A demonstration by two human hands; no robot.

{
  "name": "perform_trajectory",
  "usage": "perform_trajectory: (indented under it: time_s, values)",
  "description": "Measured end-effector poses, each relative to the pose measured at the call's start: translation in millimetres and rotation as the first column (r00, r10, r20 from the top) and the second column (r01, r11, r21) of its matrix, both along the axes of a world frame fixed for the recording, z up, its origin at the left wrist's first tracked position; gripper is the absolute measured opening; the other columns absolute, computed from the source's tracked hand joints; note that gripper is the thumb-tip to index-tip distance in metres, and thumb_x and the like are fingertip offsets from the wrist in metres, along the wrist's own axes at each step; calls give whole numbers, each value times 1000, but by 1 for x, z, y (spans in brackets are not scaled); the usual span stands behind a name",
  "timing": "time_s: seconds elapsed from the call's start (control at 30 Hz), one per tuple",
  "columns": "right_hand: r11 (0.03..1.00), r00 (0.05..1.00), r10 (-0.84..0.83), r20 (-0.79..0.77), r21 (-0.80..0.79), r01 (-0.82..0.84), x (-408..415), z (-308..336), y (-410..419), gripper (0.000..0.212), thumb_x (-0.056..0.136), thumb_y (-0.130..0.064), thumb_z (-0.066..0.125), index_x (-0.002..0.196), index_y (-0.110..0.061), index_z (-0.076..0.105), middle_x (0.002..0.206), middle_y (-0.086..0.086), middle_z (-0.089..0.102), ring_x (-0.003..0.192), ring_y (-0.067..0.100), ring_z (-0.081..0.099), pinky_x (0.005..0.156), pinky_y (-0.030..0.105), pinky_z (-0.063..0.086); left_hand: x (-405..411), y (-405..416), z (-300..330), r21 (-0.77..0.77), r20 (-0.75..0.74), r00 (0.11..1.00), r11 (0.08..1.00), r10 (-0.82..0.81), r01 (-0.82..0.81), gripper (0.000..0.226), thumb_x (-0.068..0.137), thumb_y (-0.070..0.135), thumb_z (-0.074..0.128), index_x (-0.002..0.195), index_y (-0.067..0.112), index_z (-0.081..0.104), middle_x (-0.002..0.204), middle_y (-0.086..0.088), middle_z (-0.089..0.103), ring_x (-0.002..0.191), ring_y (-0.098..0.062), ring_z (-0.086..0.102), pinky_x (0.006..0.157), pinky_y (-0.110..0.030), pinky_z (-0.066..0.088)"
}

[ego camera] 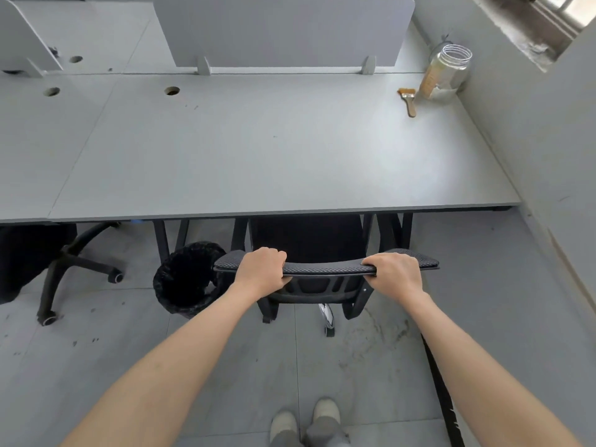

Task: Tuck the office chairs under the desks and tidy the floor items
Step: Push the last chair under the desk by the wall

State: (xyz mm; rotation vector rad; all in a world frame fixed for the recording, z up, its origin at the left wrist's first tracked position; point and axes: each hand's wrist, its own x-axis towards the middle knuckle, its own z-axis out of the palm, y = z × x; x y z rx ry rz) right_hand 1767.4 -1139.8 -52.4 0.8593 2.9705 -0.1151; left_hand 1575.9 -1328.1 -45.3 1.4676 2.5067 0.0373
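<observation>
A black mesh office chair (325,269) stands at the front edge of the grey desk (258,156), its seat under the desktop and only the top of its backrest showing. My left hand (263,269) grips the left part of the backrest's top edge. My right hand (395,272) grips the right part. A black waste bin (183,279) lined with a black bag sits on the floor just left of the chair, touching or almost touching it.
A second black chair (64,262) stands under the neighbouring desk at left, its wheeled base sticking out. A glass jar (446,72) and a small brush (408,100) lie at the desk's far right corner. A wall runs along the right. A black strap (438,382) lies on the floor.
</observation>
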Motion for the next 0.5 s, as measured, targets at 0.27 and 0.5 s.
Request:
perform_trajectory:
  time_s: [0.27,0.5]
  values:
    - [1000,1000,0,-22,-18,0,-15,-4,27,20,79,-34,54,92,-34,69,86,-11,71,81,17,65,59,23,39,-13,21,1,-12,-13,1000,1000,-7,7,30,83,43,56,92,14,56,93,-1,62,90,-20,56,67,-31,41]
    - [998,997,60,-45,-22,-61,-32,-2,85,19,78,-32,57,92,-34,69,87,-12,71,83,16,65,59,23,37,-15,64,-1,9,-14,998,998,67,-67,30,84,42,56,93,13,56,94,-1,62,92,-19,55,67,-30,40]
